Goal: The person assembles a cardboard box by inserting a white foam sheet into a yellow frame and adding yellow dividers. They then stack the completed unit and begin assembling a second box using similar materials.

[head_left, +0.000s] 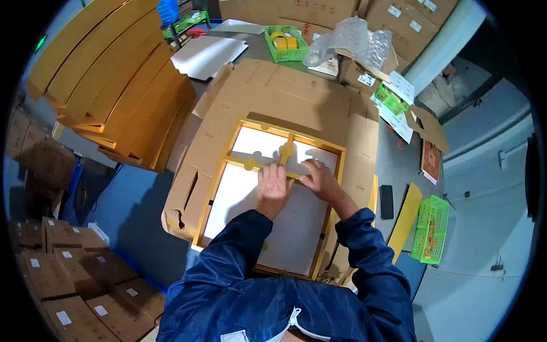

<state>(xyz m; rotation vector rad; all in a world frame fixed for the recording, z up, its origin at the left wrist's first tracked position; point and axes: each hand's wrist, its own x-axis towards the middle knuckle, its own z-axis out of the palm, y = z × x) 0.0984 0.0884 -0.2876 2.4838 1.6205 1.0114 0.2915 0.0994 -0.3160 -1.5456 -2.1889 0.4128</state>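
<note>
A shallow yellow wooden frame (207, 216) with white panels inside lies before me on flattened cardboard. A yellow divider strip (238, 162) crosses it, and a short upright divider (289, 141) meets this strip near the middle. Round yellow pieces (249, 164) sit along the dividers. My left hand (272, 185) is back up, its fingers close together and bent over the cross strip. Beside it, my right hand (320, 181) rests at the same strip with thumb and fingers apart; nothing shows between them. The undersides of the fingers are hidden.
Large yellow box-like panels (119, 85) are stacked at the left. Cardboard boxes (74, 310) pile up at lower left. A dark phone (387, 202), a yellow board (405, 222) and a green basket (419, 232) lie right. Another green basket (279, 54) and bubble wrap (356, 43) are at the far side.
</note>
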